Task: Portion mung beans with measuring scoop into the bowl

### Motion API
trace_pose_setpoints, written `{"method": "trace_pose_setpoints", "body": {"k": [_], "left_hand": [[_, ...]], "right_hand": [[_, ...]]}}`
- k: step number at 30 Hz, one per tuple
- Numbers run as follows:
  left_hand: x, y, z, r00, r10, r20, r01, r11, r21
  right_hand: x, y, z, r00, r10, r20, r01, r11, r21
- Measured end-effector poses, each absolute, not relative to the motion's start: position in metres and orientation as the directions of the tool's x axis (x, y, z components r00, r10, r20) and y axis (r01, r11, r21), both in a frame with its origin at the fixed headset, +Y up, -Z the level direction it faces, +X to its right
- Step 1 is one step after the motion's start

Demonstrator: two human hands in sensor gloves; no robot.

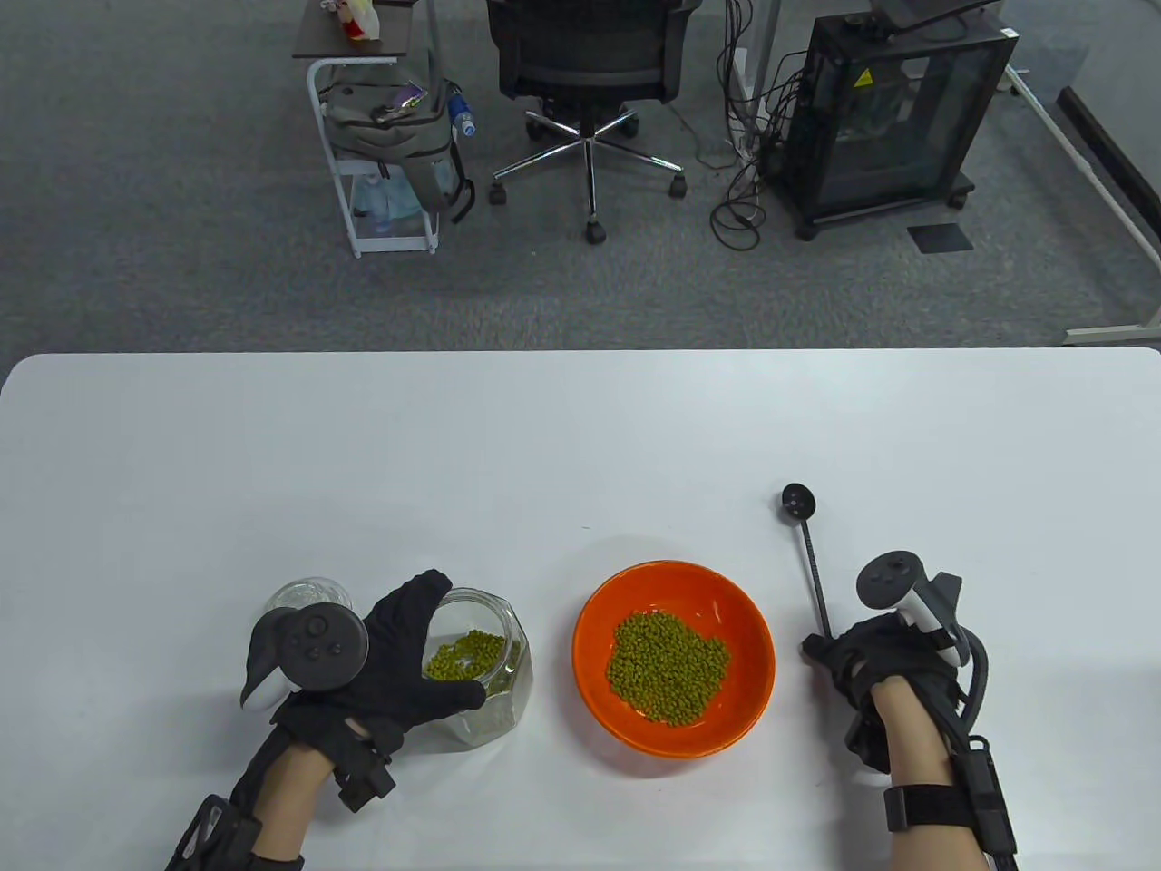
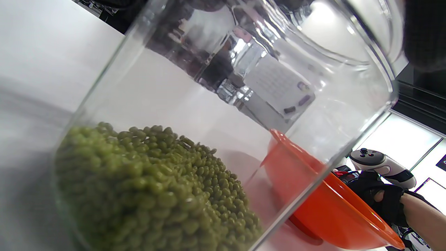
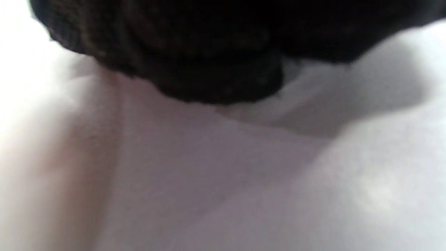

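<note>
An orange bowl (image 1: pixel 717 617) with a heap of green mung beans (image 1: pixel 667 667) sits near the table's front middle. To its left stands a clear glass jar (image 1: pixel 494 676) with mung beans (image 2: pixel 150 188) at its bottom. My left hand (image 1: pixel 408 658) grips the jar from its left side, thumb and fingers around it. A black measuring scoop (image 1: pixel 798 502) lies on the table to the right of the bowl, its long handle (image 1: pixel 814 572) running back to my right hand (image 1: pixel 862 658), which holds the handle's end with curled fingers. The right wrist view shows only blurred black glove and white table.
The jar's glass lid (image 1: pixel 304 594) lies on the table just behind my left hand. The white table (image 1: pixel 544 454) stretches wide behind the objects. Beyond its far edge are an office chair, a cart and a black cabinet on the floor.
</note>
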State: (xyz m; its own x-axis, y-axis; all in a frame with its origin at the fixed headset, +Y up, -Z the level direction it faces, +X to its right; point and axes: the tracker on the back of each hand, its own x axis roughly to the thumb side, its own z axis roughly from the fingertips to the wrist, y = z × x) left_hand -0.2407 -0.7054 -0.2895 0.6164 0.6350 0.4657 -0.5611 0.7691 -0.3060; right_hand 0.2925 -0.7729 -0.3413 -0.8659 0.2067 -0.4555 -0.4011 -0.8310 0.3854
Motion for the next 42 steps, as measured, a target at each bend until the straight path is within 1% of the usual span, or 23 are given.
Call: {"method": "trace_pose_setpoints", "body": {"k": [7,11,15,17,20,24,25,27,28,34,36,37,39,42], "left_hand": [[-0.241,-0.706,-0.289,0.618,0.632,0.467,-0.559,0.771,-0.305],[-0.241,-0.705,-0.289,0.619,0.629,0.469,-0.557,0.774,-0.303],[-0.241,-0.705,-0.289,0.621,0.626,0.471,-0.554,0.776,-0.301],[-0.241,-0.705,-0.289,0.624,0.622,0.473,-0.552,0.779,-0.298],[-0.241,-0.704,-0.29,0.626,0.619,0.475,-0.55,0.782,-0.294],[-0.242,-0.703,-0.289,0.641,0.606,0.471,-0.538,0.792,-0.287],[-0.242,-0.701,-0.289,0.65,0.594,0.474,-0.526,0.802,-0.283],[-0.244,-0.697,-0.287,0.666,0.569,0.483,-0.514,0.819,-0.255],[-0.247,-0.694,-0.287,0.673,0.562,0.481,-0.512,0.823,-0.245],[-0.273,-0.679,-0.284,0.657,0.6,0.457,-0.602,0.782,-0.161],[-0.283,-0.676,-0.284,0.707,0.553,0.44,-0.571,0.814,-0.106],[-0.286,-0.674,-0.283,0.715,0.546,0.436,-0.567,0.818,-0.094],[-0.297,-0.669,-0.281,0.745,0.527,0.408,-0.569,0.822,-0.022],[-0.312,-0.666,-0.281,0.791,0.496,0.358,-0.544,0.838,0.042]], "right_hand": [[0.294,-0.773,-0.34,-0.862,0.224,-0.455,-0.416,-0.826,0.38],[0.295,-0.772,-0.339,-0.87,0.213,-0.444,-0.403,-0.828,0.39],[0.295,-0.765,-0.336,-0.874,0.218,-0.435,-0.402,-0.827,0.394],[0.295,-0.758,-0.333,-0.875,0.238,-0.422,-0.404,-0.838,0.365],[0.292,-0.741,-0.329,-0.883,0.276,-0.381,-0.397,-0.87,0.291],[0.284,-0.717,-0.321,-0.889,0.35,-0.294,-0.395,-0.912,0.109],[0.281,-0.711,-0.319,-0.899,0.371,-0.232,-0.396,-0.916,0.069],[0.274,-0.703,-0.313,-0.904,0.387,-0.185,-0.396,-0.918,0.014],[0.269,-0.698,-0.311,-0.917,0.381,-0.119,-0.381,-0.924,-0.024],[0.249,-0.679,-0.298,-0.939,0.343,0.014,-0.336,-0.911,-0.238],[0.244,-0.674,-0.292,-0.942,0.326,0.082,-0.334,-0.884,-0.328],[0.242,-0.673,-0.29,-0.943,0.316,0.104,-0.332,-0.873,-0.358],[0.239,-0.669,-0.285,-0.948,0.287,0.137,-0.318,-0.842,-0.435],[0.236,-0.667,-0.281,-0.948,0.27,0.169,-0.318,-0.835,-0.449]]}}
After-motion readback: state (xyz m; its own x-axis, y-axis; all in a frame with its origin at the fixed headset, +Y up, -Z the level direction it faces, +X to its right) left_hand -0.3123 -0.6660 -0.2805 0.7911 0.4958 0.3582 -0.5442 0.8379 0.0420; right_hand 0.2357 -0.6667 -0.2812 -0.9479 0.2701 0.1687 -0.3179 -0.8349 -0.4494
